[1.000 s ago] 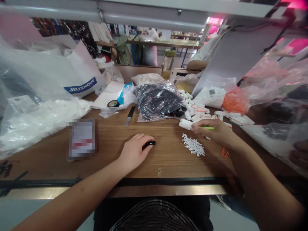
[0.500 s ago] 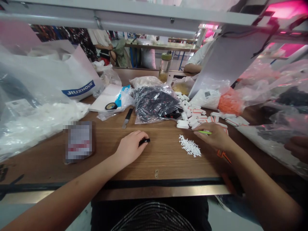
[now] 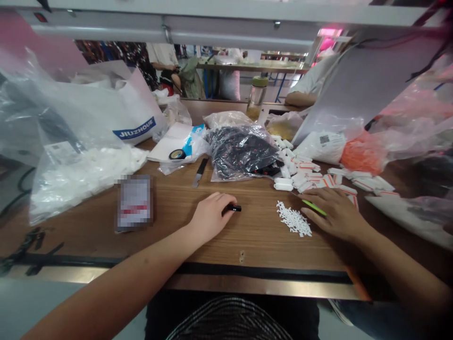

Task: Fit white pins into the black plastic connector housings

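Observation:
My left hand rests on the wooden table, its thumb and fingers pinching a small black piece whose end sticks out to the right. At the right, my right hand holds a thin tool with a bright green handle between thumb and fingers. The tool's fine tip points left, over the far side of a pile of tiny white pegs. Just beyond this hand lie several white plastic pieces, some with orange-red strips.
A clear bag of dark parts lies at the back middle. Left of it are a metal blade and a roll of black tape. A pixelated box and bags occupy the left; an orange bag lies right.
The view has shifted, so the table things sit further right. My right hand has come lower and flatter beside the white pegs, still with the green tool. My left hand keeps the black piece.

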`<state>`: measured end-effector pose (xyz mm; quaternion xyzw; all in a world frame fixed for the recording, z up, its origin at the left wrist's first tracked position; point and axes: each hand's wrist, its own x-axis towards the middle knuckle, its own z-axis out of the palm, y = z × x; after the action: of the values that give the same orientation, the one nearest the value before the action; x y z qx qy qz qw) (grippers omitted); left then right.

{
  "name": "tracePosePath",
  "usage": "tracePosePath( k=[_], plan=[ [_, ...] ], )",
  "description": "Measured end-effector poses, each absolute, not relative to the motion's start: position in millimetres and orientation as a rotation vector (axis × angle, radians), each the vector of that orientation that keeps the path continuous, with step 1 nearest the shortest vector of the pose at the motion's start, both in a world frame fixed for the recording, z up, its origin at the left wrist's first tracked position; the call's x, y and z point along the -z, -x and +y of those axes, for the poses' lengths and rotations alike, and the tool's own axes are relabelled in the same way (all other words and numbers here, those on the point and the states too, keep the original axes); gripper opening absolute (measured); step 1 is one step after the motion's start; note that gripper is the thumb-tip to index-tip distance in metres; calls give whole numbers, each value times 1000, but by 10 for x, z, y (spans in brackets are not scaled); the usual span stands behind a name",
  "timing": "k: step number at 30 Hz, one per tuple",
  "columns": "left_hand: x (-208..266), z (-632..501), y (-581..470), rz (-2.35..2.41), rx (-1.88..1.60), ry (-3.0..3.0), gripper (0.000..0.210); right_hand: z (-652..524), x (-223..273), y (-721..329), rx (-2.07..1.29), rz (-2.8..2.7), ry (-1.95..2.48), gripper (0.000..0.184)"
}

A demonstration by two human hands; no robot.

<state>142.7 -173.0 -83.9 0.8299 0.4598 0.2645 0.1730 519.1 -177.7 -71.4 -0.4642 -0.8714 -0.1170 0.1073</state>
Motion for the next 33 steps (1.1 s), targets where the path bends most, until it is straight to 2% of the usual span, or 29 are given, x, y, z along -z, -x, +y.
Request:
tracePosePath(
  k=[4,9,12,17,23,30,33],
  plan=[
    [833,-1743,-1433,1248,-807,-2448,18,-1715,632,-5120,284,-2503,1375,34],
    [849,-1728,-1425,1246,-739,-2414,10,-1541,478,-4978,243,-2604,1321,23],
    [854,-1711,-1412,1296,-708,-2386,8,-1516,507,-5022,35,-2600,1312,21],
    [849,-1675,-1419,1299,-731,-2354,7,-1697,693,-5149,-301,-2072,1469,19],
    [844,-1624,-1427,1340,-697,-2351,13,-1782,686,-5125,-595,-1948,1540,27],
    [860,-1611,-1442,1424,-727,-2221,25,-1687,724,-5062,-171,-2275,1414,21],
    [860,-1615,-1449,1459,-725,-2200,20,-1651,664,-4928,-36,-2307,1422,20]
  ],
)
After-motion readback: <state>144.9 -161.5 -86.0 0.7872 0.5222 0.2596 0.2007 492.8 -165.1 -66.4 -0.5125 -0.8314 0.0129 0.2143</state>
